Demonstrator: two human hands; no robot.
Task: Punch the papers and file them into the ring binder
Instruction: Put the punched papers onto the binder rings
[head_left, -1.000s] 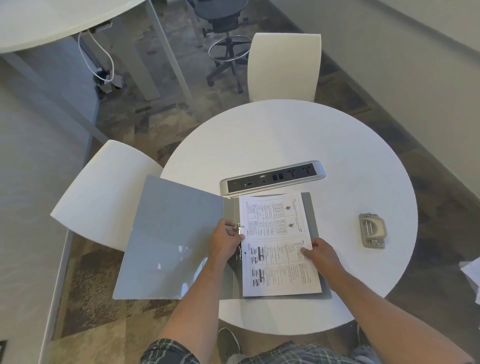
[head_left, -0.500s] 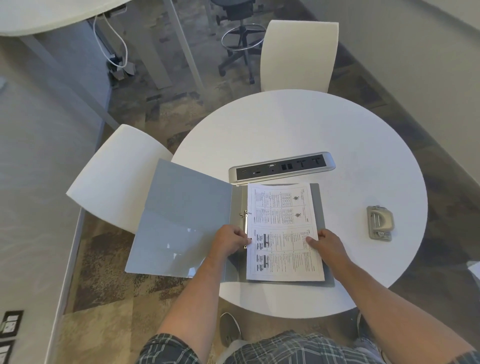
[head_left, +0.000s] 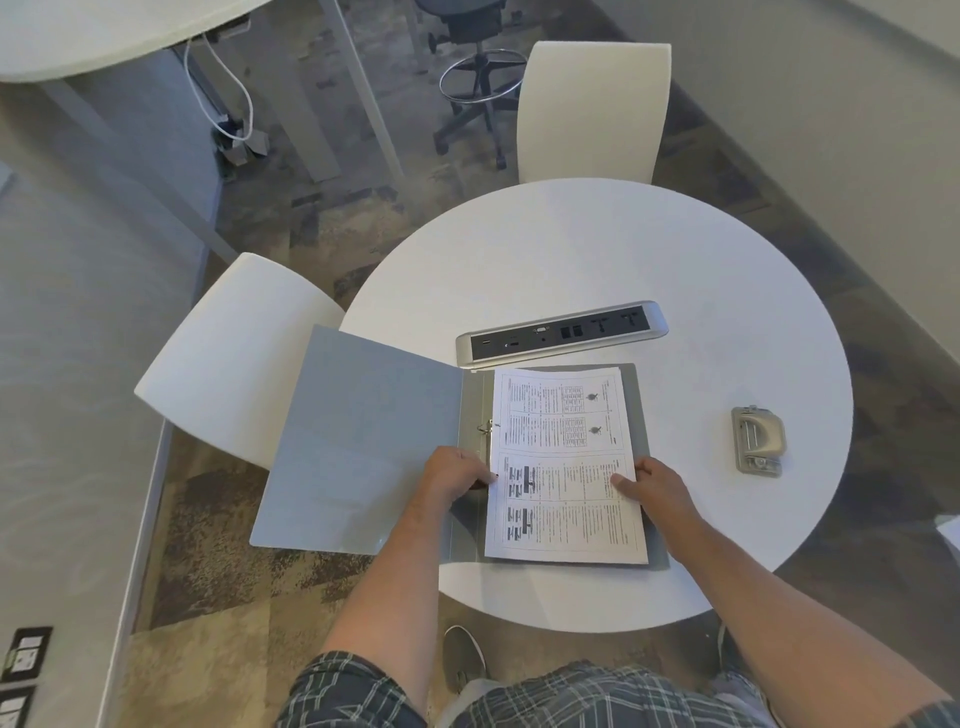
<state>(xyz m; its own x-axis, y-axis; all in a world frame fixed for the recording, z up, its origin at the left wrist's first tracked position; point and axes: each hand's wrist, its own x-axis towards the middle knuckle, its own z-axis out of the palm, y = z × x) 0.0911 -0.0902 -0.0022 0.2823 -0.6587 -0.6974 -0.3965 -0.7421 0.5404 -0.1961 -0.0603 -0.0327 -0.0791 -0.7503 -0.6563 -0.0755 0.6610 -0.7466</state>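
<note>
On the open binder (head_left: 363, 441), left hand (head_left: 452, 475) and right hand (head_left: 657, 483) pinch the papers' (head_left: 563, 467) opposite edges.

Binder (head_left: 363, 441) open at frame centre on the table (head_left: 597, 249), cover hanging off the left edge. Papers (head_left: 566, 467) in its right half. Left hand (head_left: 454, 475) at the rings, right hand (head_left: 657, 483) on the papers' right edge. Socket strip (head_left: 561, 333) just above, punch (head_left: 757, 440) at right.
</note>
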